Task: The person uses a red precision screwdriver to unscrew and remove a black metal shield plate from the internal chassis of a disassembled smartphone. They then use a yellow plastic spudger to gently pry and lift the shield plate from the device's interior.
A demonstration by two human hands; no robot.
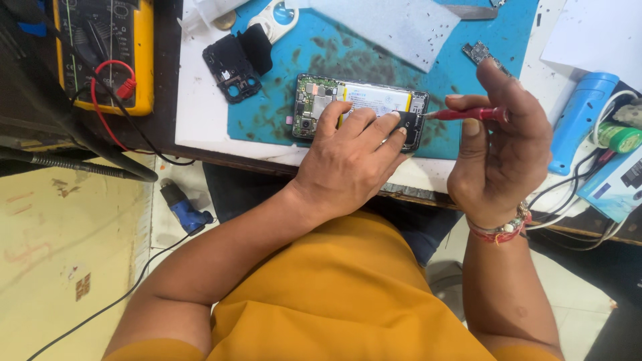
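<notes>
An opened phone (321,100) lies back-up on a stained blue mat (468,93), its circuit board and white battery exposed. My left hand (351,157) rests on the phone's near side, fingertips pressing on its lower half. My right hand (498,144) holds a red-handled screwdriver (468,114) level, its metal tip pointing left at the phone's right end.
A black plastic phone cover (234,67) lies left of the phone. A yellow multimeter (137,53) with red and black leads sits at far left. A white cloth (394,23) lies behind the phone. A blue tool (582,117) and cables lie at right. A small circuit board (478,52) rests on the mat.
</notes>
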